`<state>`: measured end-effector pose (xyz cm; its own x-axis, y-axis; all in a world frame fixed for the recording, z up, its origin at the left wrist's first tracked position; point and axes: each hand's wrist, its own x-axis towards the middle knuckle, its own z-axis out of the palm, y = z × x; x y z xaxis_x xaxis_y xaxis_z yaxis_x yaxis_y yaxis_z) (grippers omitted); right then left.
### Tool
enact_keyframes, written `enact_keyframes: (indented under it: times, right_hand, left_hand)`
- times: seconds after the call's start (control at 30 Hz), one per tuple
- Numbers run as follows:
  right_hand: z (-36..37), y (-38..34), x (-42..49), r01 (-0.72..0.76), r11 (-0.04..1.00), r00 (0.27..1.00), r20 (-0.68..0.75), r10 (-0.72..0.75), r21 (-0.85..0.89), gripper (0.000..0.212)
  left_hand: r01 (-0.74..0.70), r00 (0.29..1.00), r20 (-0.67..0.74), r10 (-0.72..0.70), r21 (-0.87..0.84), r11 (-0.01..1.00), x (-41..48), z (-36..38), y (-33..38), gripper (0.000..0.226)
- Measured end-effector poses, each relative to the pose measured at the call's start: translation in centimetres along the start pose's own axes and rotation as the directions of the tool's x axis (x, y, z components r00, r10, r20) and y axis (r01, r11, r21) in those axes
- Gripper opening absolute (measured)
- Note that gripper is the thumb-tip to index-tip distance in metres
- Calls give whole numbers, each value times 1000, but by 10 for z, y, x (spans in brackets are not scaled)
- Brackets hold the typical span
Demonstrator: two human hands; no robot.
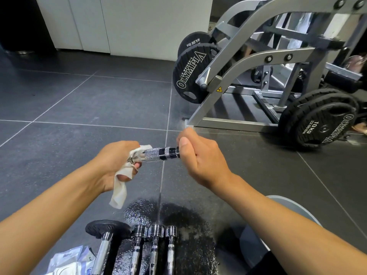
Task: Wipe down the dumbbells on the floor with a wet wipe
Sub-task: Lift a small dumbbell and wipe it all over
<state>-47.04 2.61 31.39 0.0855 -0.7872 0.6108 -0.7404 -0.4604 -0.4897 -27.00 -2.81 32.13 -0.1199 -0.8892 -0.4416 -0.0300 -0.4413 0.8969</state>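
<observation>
Dumbbell bar is up off the floor, held level between both hands in front of the person. Right hand has its fingers curled tight round the right end. Left hand has the wet wipe bunched round the left end, fingers closed over it, with a tail of wipe hanging down.

My guess: it's solid chrome steel, so stiff and fairly heavy for its size, and slick on the smooth bits once damp. The knurled middle is the spot to hold, it shouldn't slide there. The wipe's the opposite, limp and soggy, so keep it wrapped.

4 more dumbbells lie side by side on the floor close to the person, by a wet patch and a wipes packet.
</observation>
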Motion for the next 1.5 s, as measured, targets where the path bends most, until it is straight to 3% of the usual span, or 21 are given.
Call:
enact_keyframes:
  times: [0.07, 0.13, 0.17, 0.2, 0.23, 0.27, 0.37, 0.43, 0.5, 0.57, 0.63, 0.7, 0.8, 0.87, 0.93, 1.0, 1.17, 1.2, 1.33, 1.4, 1.5]
  right_hand:
    - [8, 1, 1, -105, 993, 994, 6, 105, 49, 39]
    - [17, 3, 9, -432, 877, 901, 71, 427, 211, 37]
    - [18, 4, 13, -623, 704, 776, 161, 610, 341, 33]
    - [19, 7, 14, -769, 462, 612, 301, 731, 443, 29]
    - [21, 9, 12, -851, 230, 457, 451, 767, 472, 27]
    - [22, 13, 9, -893, 75, 343, 563, 752, 444, 28]
    - [23, 21, 1, -924, -120, 191, 709, 679, 364, 32]
    - [21, 23, 1, -907, -164, 186, 717, 672, 389, 32]
    - [13, 22, 4, -885, -121, 239, 661, 711, 450, 34]
    - [4, 19, 8, -846, 9, 346, 535, 771, 533, 30]
    - [-4, 12, 13, -784, 202, 487, 381, 786, 587, 21]
    - [-11, 6, 16, -709, 413, 626, 241, 742, 571, 23]
    - [-18, -1, 14, -465, 766, 865, 46, 499, 444, 30]
    - [-18, -6, 11, -312, 872, 934, -45, 353, 378, 27]
    - [-14, -11, 12, -342, 823, 911, -55, 409, 454, 19]
    - [-5, -16, 14, -417, 621, 860, 68, 505, 663, 23]
    - [5, -22, 19, -522, 249, 745, 295, 598, 816, 27]
    - [6, -22, 19, -535, 225, 738, 320, 594, 814, 26]
    - [12, -14, 14, -602, 433, 754, 299, 585, 670, 31]
    - [13, -13, 12, -655, 338, 672, 317, 669, 675, 34]
    - [11, -15, 7, -701, -3, 469, 464, 752, 714, 26]
  left_hand:
    - [-59, 997, -42, 59, 0, 998, 3, -2, -2, 19]
    - [-202, 971, -114, 208, 63, 977, 6, -2, -1, 21]
    - [-290, 939, -142, 315, 169, 942, 6, -1, 0, 25]
    - [-366, 891, -151, 429, 320, 874, 5, 1, 1, 28]
    - [-424, 831, -140, 539, 469, 775, 4, 3, 2, 30]
    - [-463, 764, -113, 636, 590, 661, 2, 6, 2, 32]
    - [-567, 569, 31, 822, 739, 365, -2, 10, -2, 37]
    - [-638, 449, 160, 879, 747, 190, -2, 11, -5, 37]
    - [-658, 422, 229, 877, 743, 123, -1, 11, -6, 37]
    - [-636, 553, 215, 805, 733, 242, 0, 11, -6, 33]
    - [-556, 754, 158, 637, 669, 493, 0, 14, -5, 32]
    - [-436, 893, 128, 431, 483, 759, -3, 18, -6, 33]
    - [-226, 959, 232, 162, 284, 932, -9, 14, -6, 30]
    - [-112, 935, 354, 7, 279, 954, -13, 8, -6, 29]
    - [11, 867, 475, -150, 284, 959, -20, 6, -6, 15]
    - [57, 807, 554, -206, 274, 960, -26, 9, -8, 13]
    - [111, 832, 530, -165, 133, 985, -26, 26, -18, 15]
    - [122, 838, 523, -154, 95, 988, -24, 28, -19, 21]
    - [159, 851, 507, -138, 2, 987, -31, 37, -23, 17]
    - [120, 874, 475, -100, -12, 993, -33, 40, -23, 19]
    - [72, 910, 412, -52, -32, 997, -34, 44, -19, 19]
